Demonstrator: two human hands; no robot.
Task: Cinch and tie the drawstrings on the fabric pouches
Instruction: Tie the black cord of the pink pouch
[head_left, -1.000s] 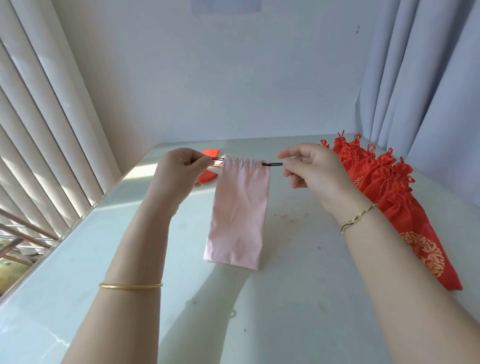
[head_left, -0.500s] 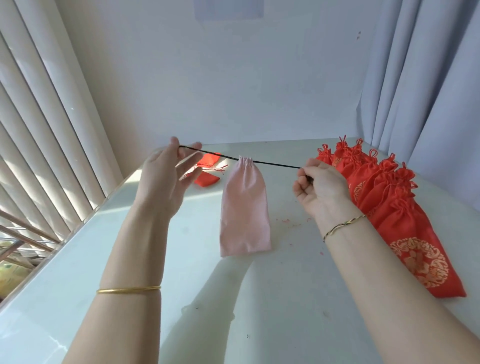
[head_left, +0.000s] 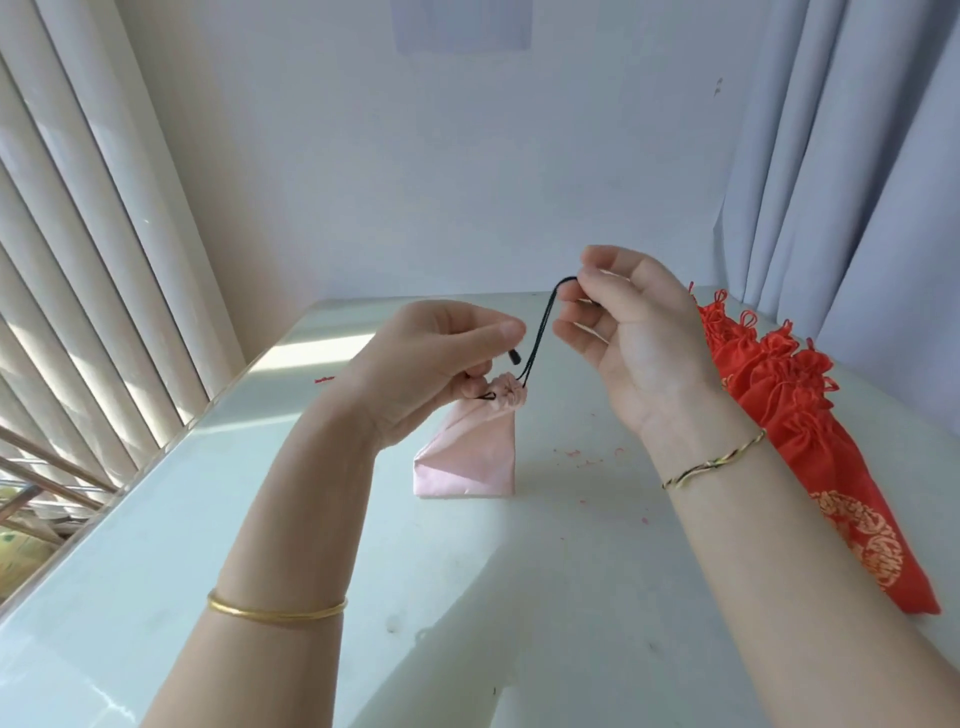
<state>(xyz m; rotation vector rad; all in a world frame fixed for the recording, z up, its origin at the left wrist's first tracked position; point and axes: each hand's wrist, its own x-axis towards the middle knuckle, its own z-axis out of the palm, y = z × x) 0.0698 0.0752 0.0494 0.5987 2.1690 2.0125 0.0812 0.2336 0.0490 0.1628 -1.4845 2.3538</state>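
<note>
A pink fabric pouch (head_left: 475, 457) hangs just above the white table (head_left: 571, 597), its mouth gathered tight. My left hand (head_left: 415, 364) pinches the cinched neck and one black cord end beside it. A black drawstring (head_left: 540, 332) runs up from the neck in a loop. My right hand (head_left: 628, 332) pinches the top of that loop, above and to the right of the pouch.
A pile of red drawstring pouches (head_left: 789, 415) with gold print lies along the table's right side, tops gathered. Vertical blinds (head_left: 78, 312) line the left edge, curtains (head_left: 857, 182) the right. Small red thread bits (head_left: 587, 460) dot the table.
The cord was stretched straight between my hands, spread wide. Now the hands have come together; the pouch mouth is cinched shut, the left hand grips the neck, and the right lifts a cord loop.
</note>
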